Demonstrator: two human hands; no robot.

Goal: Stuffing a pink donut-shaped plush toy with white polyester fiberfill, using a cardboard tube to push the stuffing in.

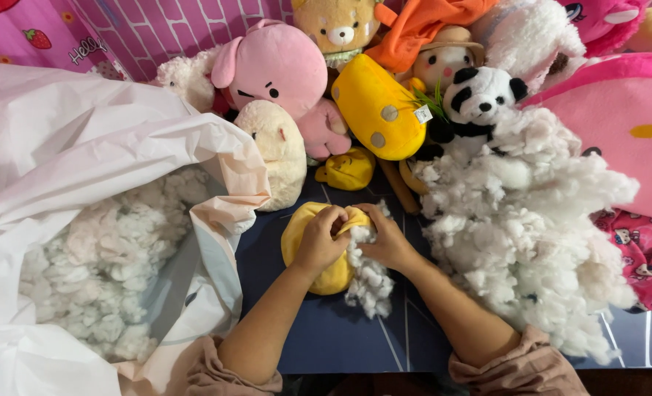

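Head view: the left hand (318, 242) is curled around the upper edge of a yellow fabric toy skin (312, 253), fingers pinched into the cloth at its opening. The right hand (386, 238) sits just beside it, touching the same opening, its fingers bent and pressed against a clump of white stuffing (368, 282); whether it is pinching the fluff or the cloth I cannot tell. The yellow skin lies under and to the left of the left hand on a dark blue mat (340, 337), and the white clump hangs below the right hand, between the 2 forearms.

To the right of the right hand, near its wrist, rises a large heap of loose white stuffing (531, 220). Well to the left of the left hand lies a big white plastic bag (69, 139), open, with more fluff inside it.

Beyond both hands stands a row of plush toys: a cream plush (278, 147) up and left of the left hand, a pink plush (278, 70) behind that, a small yellow plush piece (349, 169) straight ahead of the hands, a large yellow spotted plush (377, 106) above it, and a panda plush (476, 99) up and right of the right hand. A big pink cushion (627, 125) lies at the far right.
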